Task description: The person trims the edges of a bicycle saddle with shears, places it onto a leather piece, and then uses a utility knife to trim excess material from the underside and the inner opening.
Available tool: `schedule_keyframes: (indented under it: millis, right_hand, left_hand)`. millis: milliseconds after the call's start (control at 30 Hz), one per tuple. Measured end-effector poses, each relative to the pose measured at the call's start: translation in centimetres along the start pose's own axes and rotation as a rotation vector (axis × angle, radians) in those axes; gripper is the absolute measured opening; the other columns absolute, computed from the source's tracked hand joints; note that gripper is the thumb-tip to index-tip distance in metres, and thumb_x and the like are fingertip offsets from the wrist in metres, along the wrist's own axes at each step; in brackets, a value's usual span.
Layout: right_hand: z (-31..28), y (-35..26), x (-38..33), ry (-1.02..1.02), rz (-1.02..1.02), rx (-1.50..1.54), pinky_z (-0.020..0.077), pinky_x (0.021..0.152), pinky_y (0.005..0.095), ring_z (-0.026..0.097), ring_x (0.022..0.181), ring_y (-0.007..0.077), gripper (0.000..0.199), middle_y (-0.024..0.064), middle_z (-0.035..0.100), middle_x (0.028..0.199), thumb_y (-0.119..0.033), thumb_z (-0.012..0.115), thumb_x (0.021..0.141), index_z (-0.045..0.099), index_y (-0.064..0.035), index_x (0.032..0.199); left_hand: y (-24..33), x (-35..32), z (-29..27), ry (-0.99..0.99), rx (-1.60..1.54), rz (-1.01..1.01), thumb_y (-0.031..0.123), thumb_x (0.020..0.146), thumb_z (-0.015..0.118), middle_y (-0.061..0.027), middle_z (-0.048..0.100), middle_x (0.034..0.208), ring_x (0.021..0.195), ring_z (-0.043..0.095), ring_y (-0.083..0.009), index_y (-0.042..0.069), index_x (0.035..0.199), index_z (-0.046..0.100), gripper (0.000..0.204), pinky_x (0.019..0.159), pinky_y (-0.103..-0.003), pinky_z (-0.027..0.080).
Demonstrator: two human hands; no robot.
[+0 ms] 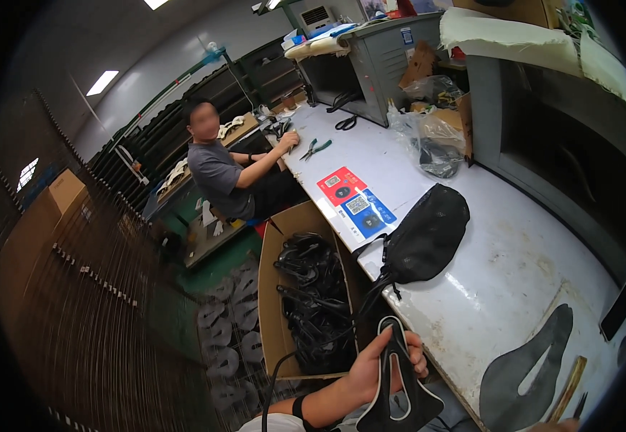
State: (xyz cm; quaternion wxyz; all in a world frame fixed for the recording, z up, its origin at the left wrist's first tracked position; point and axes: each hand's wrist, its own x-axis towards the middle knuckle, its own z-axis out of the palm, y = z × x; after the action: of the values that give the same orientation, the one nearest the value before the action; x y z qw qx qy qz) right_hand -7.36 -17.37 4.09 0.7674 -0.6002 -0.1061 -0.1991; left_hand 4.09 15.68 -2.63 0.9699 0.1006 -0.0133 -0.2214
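My left hand [370,371] is closed round the narrow nose of a black bicycle saddle [378,416] with a white edge line and a long slot in its middle. The saddle is held up beside the near table edge, its wide end cut off by the lower rim. Only a sliver of my right hand [554,427] shows at the bottom right, its fingers mostly hidden. Next to it are a wooden stick [569,385] and a dark pointed tool [581,405]. A flat grey saddle-shaped piece [518,385] with a slot lies on the white table [464,317].
An open cardboard box [271,317] of black saddle parts stands left of the table. A black mesh bag [428,234], a red-and-blue printed sheet [356,204] and green-handled pliers [316,149] lie on the tabletop. A co-worker [216,169] sits at the far end. Grey metal cabinets [378,65] line the right.
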Motion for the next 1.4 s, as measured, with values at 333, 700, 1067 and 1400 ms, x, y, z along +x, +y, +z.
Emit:
schedule_keyframes:
  millis: [333, 700, 1067, 1400]
  right_hand:
    - [6.3, 7.2, -3.1, -0.26, 0.461, -0.162, 0.0402, 0.114, 0.0415, 0.054, 0.136, 0.0312, 0.051, 0.0216, 0.058, 0.145, -0.021, 0.057, 0.107, 0.048, 0.0108, 0.145]
    - [5.9, 5.4, -3.5, -0.237, 0.436, -0.351, 0.0477, 0.105, 0.0402, 0.066, 0.119, 0.0295, 0.035, 0.0217, 0.07, 0.129, -0.011, 0.06, 0.103, 0.065, 0.0088, 0.131]
    - [4.9, 5.8, -4.8, 0.007, 0.388, -0.465, 0.0542, 0.093, 0.0389, 0.07, 0.104, 0.0284, 0.036, 0.0212, 0.073, 0.119, -0.011, 0.058, 0.103, 0.063, 0.009, 0.133]
    - [3.7, 5.7, -5.0, -0.01, 0.397, -0.636, 0.0541, 0.073, 0.036, 0.063, 0.079, 0.0198, 0.023, 0.0135, 0.072, 0.091, -0.014, 0.06, 0.105, 0.066, 0.0069, 0.113]
  left_hand:
    - [-5.0, 2.9, 2.1, -0.097, -0.003, -0.181, 0.046, 0.113, 0.035, -0.0108, 0.06, 0.112, 0.098, 0.064, -0.0252, 0.004, 0.148, 0.039, 0.055, 0.091, -0.04, 0.054]
    - [-6.7, 3.1, 2.8, 0.046, -0.053, -0.288, 0.039, 0.109, 0.051, -0.0132, 0.068, 0.11, 0.095, 0.07, -0.029, 0.001, 0.131, 0.054, 0.044, 0.085, -0.04, 0.058]
    - [-8.8, 3.9, 2.7, -0.236, 0.136, -0.303, 0.027, 0.082, 0.091, -0.0186, 0.053, 0.147, 0.13, 0.061, -0.0313, 0.013, 0.159, 0.024, 0.103, 0.101, -0.044, 0.057]
    - [-8.7, 3.3, 5.3, -0.052, 0.373, -0.36, 0.01, 0.074, 0.093, -0.0088, 0.065, 0.11, 0.093, 0.068, -0.0156, 0.008, 0.136, 0.043, 0.08, 0.075, -0.032, 0.057]
